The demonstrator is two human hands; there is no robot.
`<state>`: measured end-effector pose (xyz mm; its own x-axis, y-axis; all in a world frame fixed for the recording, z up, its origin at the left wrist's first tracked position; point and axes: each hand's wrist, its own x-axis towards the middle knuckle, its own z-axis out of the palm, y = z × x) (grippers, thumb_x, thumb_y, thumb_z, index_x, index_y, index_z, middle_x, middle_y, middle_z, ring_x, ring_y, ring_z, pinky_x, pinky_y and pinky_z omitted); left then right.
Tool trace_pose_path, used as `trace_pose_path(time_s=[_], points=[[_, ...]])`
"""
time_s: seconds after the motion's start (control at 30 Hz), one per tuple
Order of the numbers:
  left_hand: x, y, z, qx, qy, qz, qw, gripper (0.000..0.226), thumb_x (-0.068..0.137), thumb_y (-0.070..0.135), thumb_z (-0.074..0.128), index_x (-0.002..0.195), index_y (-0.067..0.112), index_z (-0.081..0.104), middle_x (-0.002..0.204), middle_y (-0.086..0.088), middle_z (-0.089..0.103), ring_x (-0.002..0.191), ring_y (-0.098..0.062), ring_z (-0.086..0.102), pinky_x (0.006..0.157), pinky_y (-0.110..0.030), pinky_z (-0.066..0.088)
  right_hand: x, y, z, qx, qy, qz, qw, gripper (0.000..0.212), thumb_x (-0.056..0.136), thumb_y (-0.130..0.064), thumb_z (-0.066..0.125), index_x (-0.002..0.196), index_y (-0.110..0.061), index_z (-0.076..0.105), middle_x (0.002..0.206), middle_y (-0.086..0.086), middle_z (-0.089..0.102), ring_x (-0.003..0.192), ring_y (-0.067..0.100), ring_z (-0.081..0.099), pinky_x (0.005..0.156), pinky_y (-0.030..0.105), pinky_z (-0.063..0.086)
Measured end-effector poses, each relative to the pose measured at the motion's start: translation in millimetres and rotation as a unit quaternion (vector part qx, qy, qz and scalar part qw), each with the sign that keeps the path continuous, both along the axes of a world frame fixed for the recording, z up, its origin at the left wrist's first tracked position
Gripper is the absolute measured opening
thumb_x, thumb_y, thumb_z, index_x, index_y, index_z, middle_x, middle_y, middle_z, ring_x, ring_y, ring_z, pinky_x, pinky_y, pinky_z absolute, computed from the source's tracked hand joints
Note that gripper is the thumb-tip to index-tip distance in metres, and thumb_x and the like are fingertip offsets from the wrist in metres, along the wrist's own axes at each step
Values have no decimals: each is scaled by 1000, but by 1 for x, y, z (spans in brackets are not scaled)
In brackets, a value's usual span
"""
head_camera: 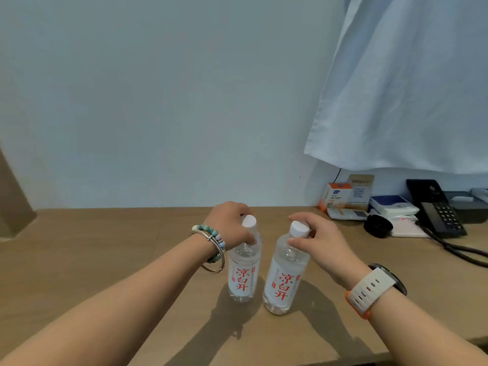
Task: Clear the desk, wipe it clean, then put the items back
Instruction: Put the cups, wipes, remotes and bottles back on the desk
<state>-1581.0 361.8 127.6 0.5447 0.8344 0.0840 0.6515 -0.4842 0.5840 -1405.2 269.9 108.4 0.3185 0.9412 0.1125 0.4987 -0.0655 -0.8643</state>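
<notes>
Two water bottles in my hands, centre frame.
My left hand (232, 223) curls round the left bottle (244, 270) at its neck; my right hand (317, 239) pinches the right bottle (284, 281) below its cap; both stand side by side on the desk (105, 247).

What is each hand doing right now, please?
Left hand: grips the left water bottle at its neck.
Right hand: grips the right water bottle around its cap.
</notes>
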Motion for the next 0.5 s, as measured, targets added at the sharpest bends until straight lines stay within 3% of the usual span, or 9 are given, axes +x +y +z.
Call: trace_pose_path(time_s=[0.23, 0.5], points=[[99, 64, -4, -1, -2, -53, 999, 42, 73, 22, 74, 112, 17, 62, 108, 0, 60, 91, -13, 52, 74, -24, 44, 74, 53, 5, -11, -36, -11, 999, 39, 81, -5, 69, 109, -30, 58, 98, -17, 56, 82, -3, 54, 61, 7, 42], [172, 114, -8, 6, -19, -25, 999, 41, 75, 24, 74, 113, 16, 61, 109, -1, 61, 90, -12, 52, 76, -22, 41, 148, 108, 5, -27, -54, 9, 998, 40, 84, -7, 66, 115, -30, 55, 97, -21, 52, 91, 0, 54, 79, 17, 49]])
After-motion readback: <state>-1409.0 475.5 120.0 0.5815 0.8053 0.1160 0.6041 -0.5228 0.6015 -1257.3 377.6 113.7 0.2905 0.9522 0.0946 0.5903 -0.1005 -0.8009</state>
